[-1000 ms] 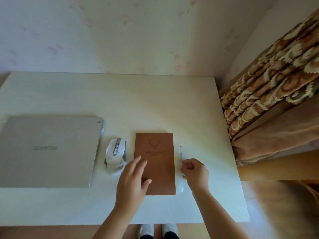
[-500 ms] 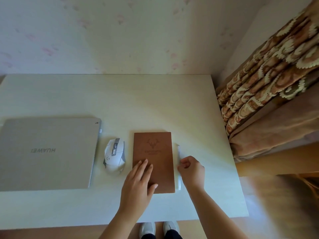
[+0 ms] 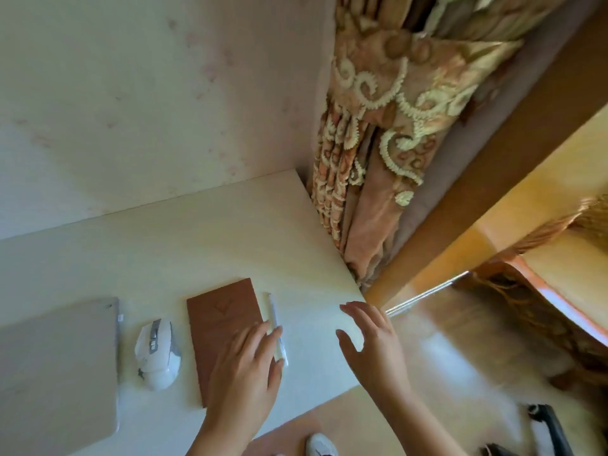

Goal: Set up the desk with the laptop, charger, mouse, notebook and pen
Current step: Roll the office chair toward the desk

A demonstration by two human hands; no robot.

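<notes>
Pen (image 3: 274, 319) lies on the surface (image 3: 204, 245) just right of the notebook (image 3: 227, 327), long axis parallel to its long edge. Left hand (image 3: 245, 376) flat on the notebook, fingers straight. Right hand (image 3: 371, 347) spread open, gripping nothing, over the surface's right edge.

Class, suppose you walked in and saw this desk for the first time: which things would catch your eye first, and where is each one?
The brown notebook lies near the desk's front edge, with the left hand resting open across its lower right corner. A white pen lies along the notebook's right side, and the right hand is open over the desk's right corner. Left of the notebook sits a white mouse, then a closed silver laptop; a patterned curtain hangs at the right.
</notes>
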